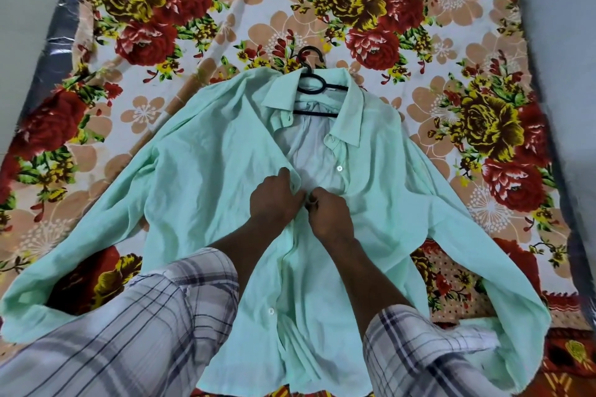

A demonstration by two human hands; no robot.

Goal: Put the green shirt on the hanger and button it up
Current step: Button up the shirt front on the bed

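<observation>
Green shirt (206, 190) lies on its hanger (311, 87) on the bed (451, 42), collar away. Left grip (274, 200) and right grip (329, 216) pinch its front edges mid-chest; the next open button (339, 168) sits just beyond the right grip.

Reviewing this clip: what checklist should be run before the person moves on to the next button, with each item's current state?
1. Hanger sits inside the green shirt, hook out at the neck: ok.
2. Left hand pinches one front edge: ok.
3. Right hand pinches the facing edge: ok.
4. Button between the hands through its hole: cannot tell, fingers hide it.
5. Upper button fastened: not ok, the front gapes open there.
6. Shirt lies spread on the floral sheet: ok.
</observation>
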